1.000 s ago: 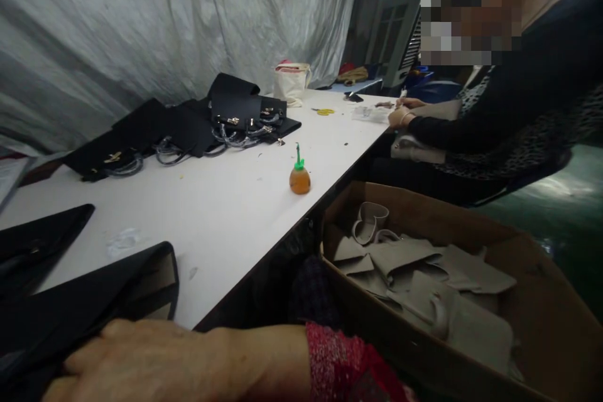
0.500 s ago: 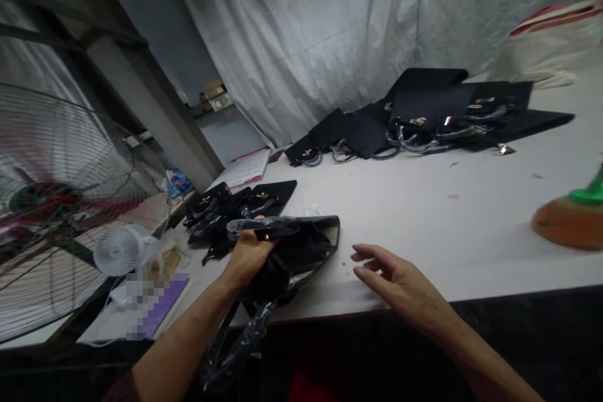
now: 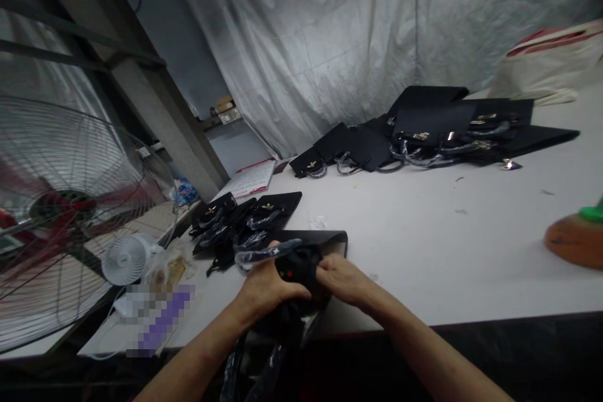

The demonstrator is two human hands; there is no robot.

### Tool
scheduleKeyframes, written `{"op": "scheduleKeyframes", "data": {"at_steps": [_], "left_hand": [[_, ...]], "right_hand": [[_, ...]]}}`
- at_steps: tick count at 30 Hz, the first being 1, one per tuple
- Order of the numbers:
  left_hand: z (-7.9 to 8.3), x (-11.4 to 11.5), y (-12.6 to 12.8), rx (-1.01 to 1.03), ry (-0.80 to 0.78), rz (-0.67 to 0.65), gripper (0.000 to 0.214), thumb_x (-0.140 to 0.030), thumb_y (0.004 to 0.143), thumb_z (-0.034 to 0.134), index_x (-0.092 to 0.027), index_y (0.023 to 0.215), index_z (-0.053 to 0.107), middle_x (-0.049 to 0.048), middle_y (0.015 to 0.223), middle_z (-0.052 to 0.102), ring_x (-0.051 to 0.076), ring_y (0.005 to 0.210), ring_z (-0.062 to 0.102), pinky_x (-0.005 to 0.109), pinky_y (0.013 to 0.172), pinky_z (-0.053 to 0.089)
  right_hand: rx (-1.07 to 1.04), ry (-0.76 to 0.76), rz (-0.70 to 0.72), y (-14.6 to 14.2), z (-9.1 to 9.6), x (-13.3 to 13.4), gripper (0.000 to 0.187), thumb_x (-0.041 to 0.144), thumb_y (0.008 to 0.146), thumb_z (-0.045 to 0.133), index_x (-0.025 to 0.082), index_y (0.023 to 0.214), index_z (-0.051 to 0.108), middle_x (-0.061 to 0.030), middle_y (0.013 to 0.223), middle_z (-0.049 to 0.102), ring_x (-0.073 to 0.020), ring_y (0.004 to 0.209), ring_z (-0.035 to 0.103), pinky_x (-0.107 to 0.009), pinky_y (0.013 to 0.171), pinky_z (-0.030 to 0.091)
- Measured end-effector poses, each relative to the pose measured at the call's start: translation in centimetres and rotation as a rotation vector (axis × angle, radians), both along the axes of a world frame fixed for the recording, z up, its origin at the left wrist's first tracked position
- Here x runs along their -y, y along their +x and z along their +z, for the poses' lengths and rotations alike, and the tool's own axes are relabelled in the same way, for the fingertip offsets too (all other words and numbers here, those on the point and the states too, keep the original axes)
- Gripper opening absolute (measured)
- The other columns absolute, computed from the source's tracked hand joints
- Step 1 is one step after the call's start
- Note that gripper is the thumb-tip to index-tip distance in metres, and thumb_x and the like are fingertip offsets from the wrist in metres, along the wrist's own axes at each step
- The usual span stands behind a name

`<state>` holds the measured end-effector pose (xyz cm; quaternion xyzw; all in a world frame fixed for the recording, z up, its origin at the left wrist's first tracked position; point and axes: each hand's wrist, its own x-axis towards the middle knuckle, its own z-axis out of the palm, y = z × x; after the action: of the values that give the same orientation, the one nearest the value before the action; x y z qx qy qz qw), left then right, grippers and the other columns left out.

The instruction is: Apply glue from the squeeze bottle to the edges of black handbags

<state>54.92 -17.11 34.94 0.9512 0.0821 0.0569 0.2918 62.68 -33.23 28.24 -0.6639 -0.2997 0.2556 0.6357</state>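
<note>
A black handbag (image 3: 325, 238) rests at the table's front edge, its mouth towards me. One handle, wrapped in clear plastic (image 3: 268, 254), lies over its top; another wrapped handle (image 3: 276, 364) hangs below the edge. My left hand (image 3: 266, 289) is closed on the bag's left side, thumb stretched across its black inside. At the right, my right hand (image 3: 346, 277) pinches the dark fabric by the opening, its fingertips partly hidden. Several similar black bags (image 3: 252, 213) with gold-coloured clasps lie just beyond my left hand.
More black bags (image 3: 433, 116) lie along the back of the white table (image 3: 424, 220). A large wire fan (image 3: 70, 213) and a small white fan (image 3: 126, 260) stand left. An orange-brown object with a green top (image 3: 577, 242) sits right, a cream cloth bag (image 3: 541, 72) behind.
My right hand has moved left from the open table onto the bag and closed on its fabric. My left thumb now reaches across the opening. The view has shifted slightly.
</note>
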Motion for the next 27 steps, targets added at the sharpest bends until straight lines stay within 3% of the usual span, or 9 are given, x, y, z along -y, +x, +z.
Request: {"op": "scheduleKeyframes", "data": {"at_steps": [5,9,12,15,17,19,22,25,27], "left_hand": [[-0.9,0.0,-1.1,0.066,0.090,-0.128,0.093,-0.032,0.036,0.092,-0.021,0.121,0.055,0.0026,0.113,0.057,0.026,0.102,0.057,0.037,0.088,0.052],[-0.8,0.3,-1.1,0.230,0.209,-0.127,0.054,-0.024,0.065,0.075,-0.021,0.116,0.058,0.0058,0.113,0.060,0.026,0.103,0.058,0.038,0.091,0.050],[-0.8,-0.1,-0.3,0.366,0.242,-0.116,0.019,-0.017,0.077,0.059,-0.019,0.094,0.067,0.0057,0.099,0.069,0.024,0.095,0.062,0.037,0.088,0.049],[-1.1,-1.1,0.6,0.464,0.201,-0.093,0.012,-0.013,0.075,0.057,-0.019,0.076,0.067,0.0036,0.085,0.071,0.022,0.084,0.063,0.033,0.081,0.049],[-1.1,-2.0,1.3,0.497,0.121,-0.030,0.016,-0.010,0.071,0.057,-0.018,0.081,0.067,0.0025,0.084,0.071,0.020,0.080,0.064,0.030,0.077,0.050],[-0.6,-3.1,2.0,0.504,0.024,0.055,0.022,-0.009,0.070,0.059,-0.017,0.090,0.065,0.0019,0.084,0.071,0.019,0.077,0.064,0.028,0.073,0.050],[1.0,-4.7,3.3,0.503,-0.038,0.114,0.025,-0.016,0.071,0.068,-0.016,0.094,0.059,0.0033,0.088,0.071,0.019,0.080,0.064,0.029,0.076,0.051],[2.7,-5.6,4.7,0.471,-0.058,-0.024,0.032,-0.023,0.077,0.068,-0.016,0.103,0.051,0.0060,0.094,0.068,0.020,0.086,0.064,0.032,0.082,0.052],[3.6,-5.4,5.5,0.457,-0.051,-0.159,0.034,-0.020,0.078,0.065,-0.016,0.107,0.047,0.0063,0.096,0.065,0.020,0.088,0.062,0.033,0.085,0.051]], "right_hand": [[-0.135,-0.006,0.037,-2.6,1.2,-1.2,0.037,0.025,0.079,0.045,0.018,0.044,0.053,0.0013,0.039,0.047,-0.0081,0.038,0.037,-0.023,0.043,0.025],[-0.161,0.029,0.030,-3.3,2.4,-1.5,0.040,0.025,0.080,0.046,0.019,0.041,0.047,0.0024,0.037,0.041,-0.0073,0.039,0.033,-0.025,0.044,0.023],[-0.167,0.081,0.040,-3.9,3.7,-1.1,0.044,0.028,0.086,0.043,0.019,0.043,0.046,0.0027,0.039,0.040,-0.0073,0.040,0.032,-0.024,0.045,0.023],[-0.133,0.130,0.148,-4.6,4.4,0.4,0.027,0.032,0.088,0.048,0.016,0.078,0.066,0.0013,0.052,0.059,-0.0097,0.047,0.044,-0.023,0.049,0.032],[-0.081,0.140,0.180,-4.5,3.9,2.1,0.035,0.036,0.086,0.057,0.015,0.113,0.065,-0.0008,0.067,0.068,-0.0133,0.058,0.055,-0.024,0.055,0.039],[-0.047,0.115,0.058,-3.9,2.7,4.1,0.045,0.045,0.088,0.056,0.014,0.119,0.064,-0.0042,0.074,0.071,-0.0169,0.068,0.060,-0.027,0.062,0.044],[0.068,-0.021,-0.367,-2.1,0.7,6.4,0.046,0.051,0.087,0.052,0.016,0.112,0.068,-0.0067,0.078,0.071,-0.0207,0.071,0.061,-0.034,0.069,0.048],[0.402,-0.054,-0.746,0.2,-0.4,7.5,0.050,0.053,0.085,0.055,0.018,0.121,0.064,-0.0125,0.107,0.069,-0.0260,0.086,0.063,-0.039,0.073,0.052],[0.685,-0.023,-0.890,2.0,-0.5,7.7,0.058,0.053,0.086,0.057,0.016,0.130,0.058,-0.0172,0.127,0.060,-0.0323,0.110,0.058,-0.046,0.087,0.051]]}}
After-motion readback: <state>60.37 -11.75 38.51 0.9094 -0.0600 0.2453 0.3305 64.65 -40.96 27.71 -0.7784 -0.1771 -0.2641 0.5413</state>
